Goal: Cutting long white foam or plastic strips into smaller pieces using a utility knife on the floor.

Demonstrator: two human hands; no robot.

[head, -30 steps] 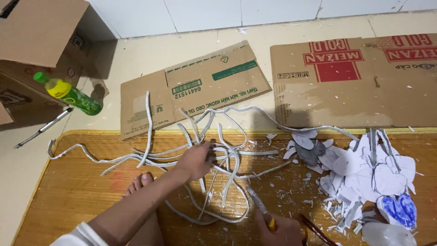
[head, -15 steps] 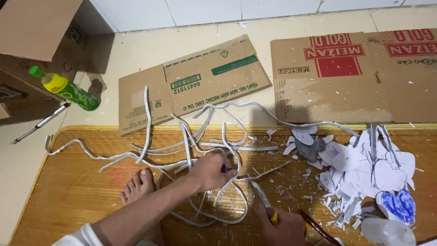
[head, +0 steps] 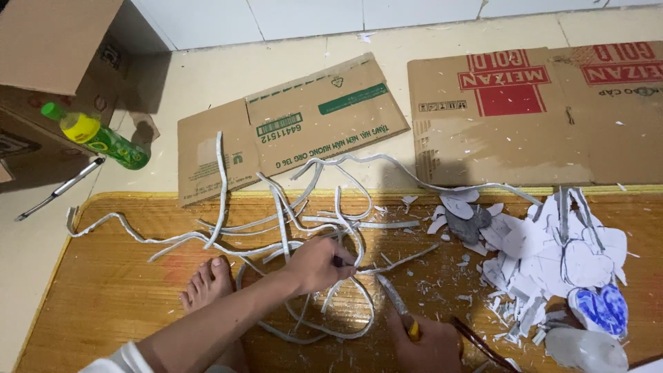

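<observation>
Seated on a woven bamboo mat (head: 103, 290), a person works among a tangle of long white trimmed strips (head: 290, 228) at centre frame, one bare foot (head: 207, 280) showing beneath the left forearm. The left hand (head: 319, 264) is curled shut over the tangle, fingers closed around what looks like a strip, though exactly what it pinches is hidden under the knuckles. The right hand (head: 427, 343), cut off by the lower edge of the frame, is clenched on the yellow handle of a utility knife (head: 395, 298), its thin blade angled up and left toward the strips. At right lies a heap of flat white cut-out pieces (head: 552, 255), some heart-shaped, with one blue-patterned heart (head: 599, 309) and a pale rounded object at the lower right corner too cropped to identify. White flecks litter the mat. Beyond it, on the pale tiled floor, two flattened corrugated cardboard sheets (head: 304, 124) lie printed side up. At upper left, an open cardboard box (head: 48, 41) is partly out of frame, with a green plastic bottle (head: 97, 136) with a yellow label lying beside it and a slim metal tool (head: 59, 188) nearby.
</observation>
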